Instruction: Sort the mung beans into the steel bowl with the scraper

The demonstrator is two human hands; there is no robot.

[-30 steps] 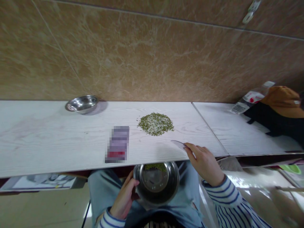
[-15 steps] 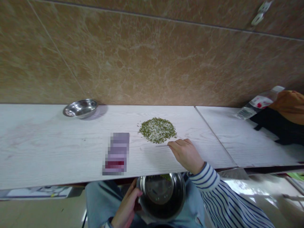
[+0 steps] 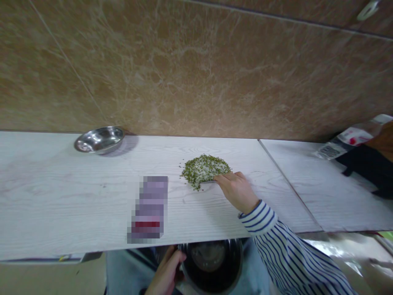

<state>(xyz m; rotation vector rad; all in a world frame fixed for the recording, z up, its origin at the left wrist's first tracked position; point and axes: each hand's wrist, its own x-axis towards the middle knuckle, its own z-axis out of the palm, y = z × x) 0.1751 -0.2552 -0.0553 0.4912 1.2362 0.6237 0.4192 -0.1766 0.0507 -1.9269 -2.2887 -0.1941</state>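
On the white wood-grain table lies a loose pile of small green and white grains, which look like mung beans and rice. My right hand is closed on a thin, flat card-like piece, seen nearly edge-on, whose edge touches the near side of the pile. Below the table's front edge, my left hand grips the left rim of a steel pot over my lap. The pot's far rim is partly hidden by the table.
A shallow steel bowl stands against the tiled wall at the back left. Left of the pile lies a pixelated flat rectangle. A clear plastic bottle and a black cloth item lie at the right.
My right hand has moved forward with the card, from just short of the pile into its near edge. Some grains now stick out toward me. My left hand still holds the pot.
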